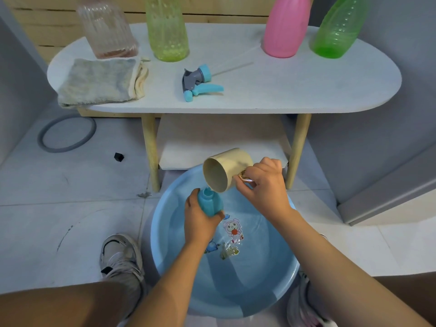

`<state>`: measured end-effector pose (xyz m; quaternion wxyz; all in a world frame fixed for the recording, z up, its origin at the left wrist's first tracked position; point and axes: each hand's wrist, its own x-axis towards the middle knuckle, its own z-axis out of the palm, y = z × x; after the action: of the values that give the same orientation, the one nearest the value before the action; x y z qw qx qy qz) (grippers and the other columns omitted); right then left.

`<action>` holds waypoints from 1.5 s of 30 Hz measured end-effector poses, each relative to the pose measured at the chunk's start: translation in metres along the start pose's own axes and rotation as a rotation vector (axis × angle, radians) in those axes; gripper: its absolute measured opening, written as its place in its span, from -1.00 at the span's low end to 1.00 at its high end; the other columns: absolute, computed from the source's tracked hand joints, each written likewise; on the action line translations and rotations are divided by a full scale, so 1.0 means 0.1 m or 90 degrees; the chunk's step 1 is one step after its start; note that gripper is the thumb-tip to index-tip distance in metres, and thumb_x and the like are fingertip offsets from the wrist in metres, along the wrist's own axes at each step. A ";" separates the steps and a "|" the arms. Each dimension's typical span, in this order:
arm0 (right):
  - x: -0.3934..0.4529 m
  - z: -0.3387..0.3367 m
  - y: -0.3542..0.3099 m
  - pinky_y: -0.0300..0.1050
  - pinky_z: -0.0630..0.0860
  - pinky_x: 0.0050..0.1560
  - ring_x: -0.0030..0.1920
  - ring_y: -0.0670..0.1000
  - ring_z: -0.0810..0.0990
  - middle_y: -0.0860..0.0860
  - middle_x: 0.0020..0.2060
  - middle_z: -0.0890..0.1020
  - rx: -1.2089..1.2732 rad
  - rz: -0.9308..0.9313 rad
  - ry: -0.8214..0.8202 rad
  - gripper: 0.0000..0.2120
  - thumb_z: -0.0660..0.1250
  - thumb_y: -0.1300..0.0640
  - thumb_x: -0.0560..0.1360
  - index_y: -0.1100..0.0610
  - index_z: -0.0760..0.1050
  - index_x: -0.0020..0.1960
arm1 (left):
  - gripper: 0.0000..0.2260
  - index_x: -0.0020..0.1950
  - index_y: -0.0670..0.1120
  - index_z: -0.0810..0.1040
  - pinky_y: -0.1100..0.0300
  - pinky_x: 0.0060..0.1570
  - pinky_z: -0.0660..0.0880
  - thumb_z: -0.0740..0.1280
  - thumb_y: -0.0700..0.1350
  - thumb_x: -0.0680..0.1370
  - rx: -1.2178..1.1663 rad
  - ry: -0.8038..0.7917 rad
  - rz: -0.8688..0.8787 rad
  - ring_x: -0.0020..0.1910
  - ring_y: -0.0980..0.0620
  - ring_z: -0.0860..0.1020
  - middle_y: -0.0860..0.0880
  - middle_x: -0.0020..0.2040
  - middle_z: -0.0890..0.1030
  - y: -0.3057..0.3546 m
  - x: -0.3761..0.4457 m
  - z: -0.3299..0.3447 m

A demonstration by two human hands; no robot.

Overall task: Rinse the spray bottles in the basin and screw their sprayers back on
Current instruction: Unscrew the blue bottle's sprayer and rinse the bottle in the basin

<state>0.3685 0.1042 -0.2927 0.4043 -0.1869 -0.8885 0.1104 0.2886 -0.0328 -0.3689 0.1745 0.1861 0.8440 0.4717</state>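
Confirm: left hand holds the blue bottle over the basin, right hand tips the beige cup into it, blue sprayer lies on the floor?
Not quite. In the head view the blue sprayer lies on the white table, not the floor. The rest is right.

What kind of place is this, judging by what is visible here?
Probably a home washing corner, perhaps a bathroom or balcony: a tiled floor, a blue basin of water standing on it, and a low white table holding spray bottles and a folded cloth.

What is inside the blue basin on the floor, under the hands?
The blue basin holds shallow clear water; cartoon stickers show through it on the bottom. The left hand grips a small blue bottle above it. The arms cover part of the bottom.
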 end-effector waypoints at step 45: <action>0.07 -0.06 -0.11 -0.15 0.21 -0.07 -0.29 0.01 0.27 -0.02 -0.50 0.39 -0.027 -0.150 -0.012 -0.70 0.44 0.21 0.38 0.16 0.39 -0.44 | -0.33 0.33 -0.08 0.32 0.20 0.03 0.44 0.56 -0.13 0.30 0.004 -0.010 -0.010 0.18 -0.06 0.47 -0.07 0.23 0.44 -0.02 0.02 -0.01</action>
<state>0.3660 0.0979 -0.2802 0.4021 -0.0885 -0.9102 0.0448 0.2859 -0.0333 -0.3700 0.1839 0.1837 0.8454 0.4666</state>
